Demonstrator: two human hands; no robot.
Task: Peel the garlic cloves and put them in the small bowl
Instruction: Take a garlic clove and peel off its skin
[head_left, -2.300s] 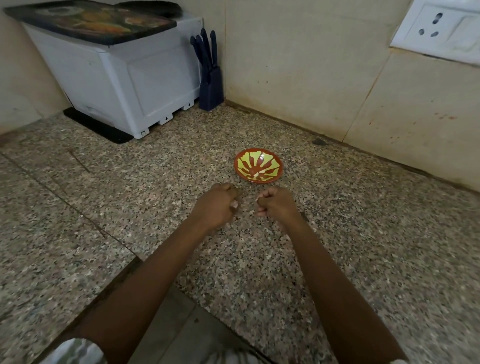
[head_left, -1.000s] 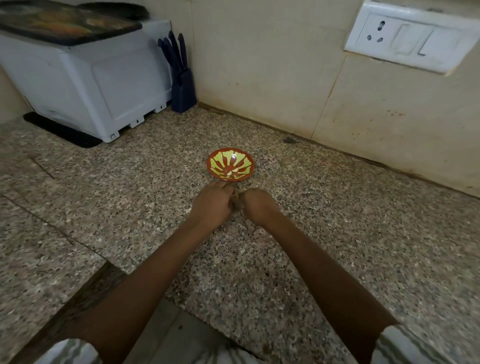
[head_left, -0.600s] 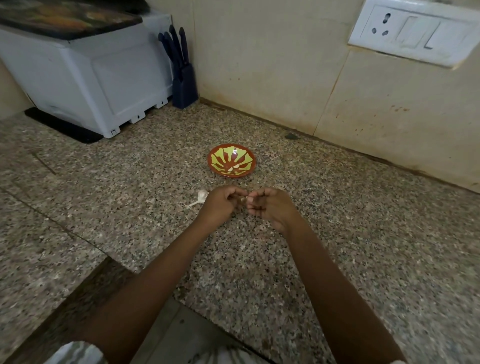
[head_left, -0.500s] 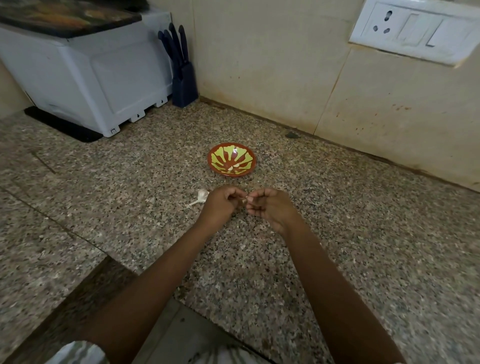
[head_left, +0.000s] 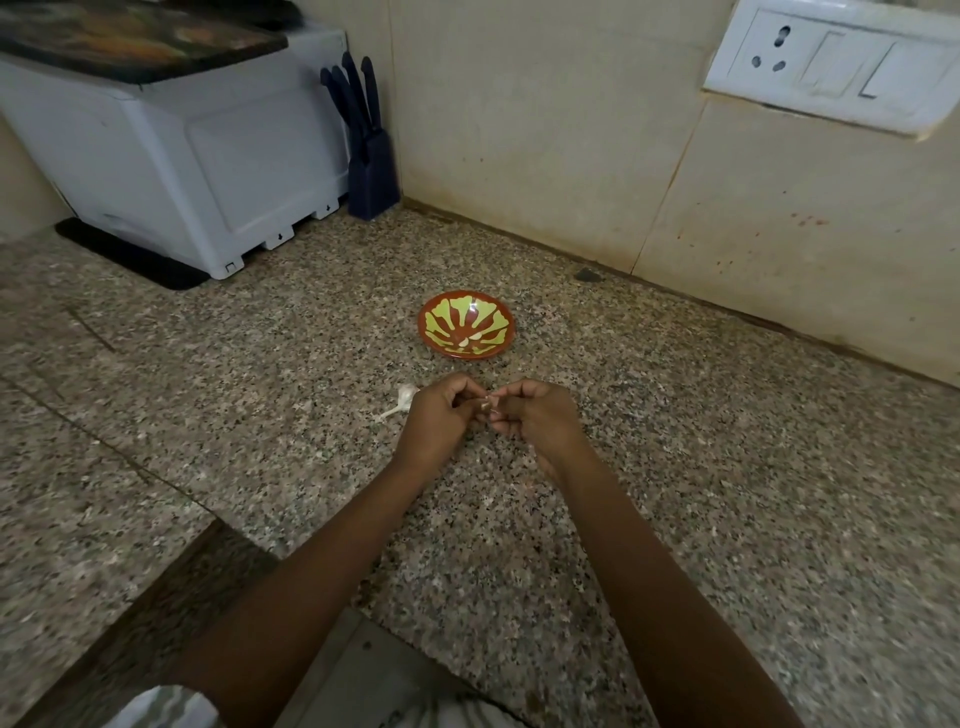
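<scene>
A garlic clove is pinched between the left hand and right hand, just before the small bowl, presumably so its skin can be worked off near the drop.

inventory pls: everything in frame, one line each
small bowl: 1, red-brown and yellow-green, on counter, centre
pale bits: few, whitish, in bowl, likely peeled cloves
garlic piece: 1, white, on counter left of left hand
garlic clove: 1, pale, between the fingertips of both hands
knife block: 1, dark blue, back corner
box: 1, white, back left, dark board on top
switch plate: 1, white, wall, upper right
counter: 1, speckled granite
left hand: pinches garlic clove
right hand: pinches garlic clove
</scene>
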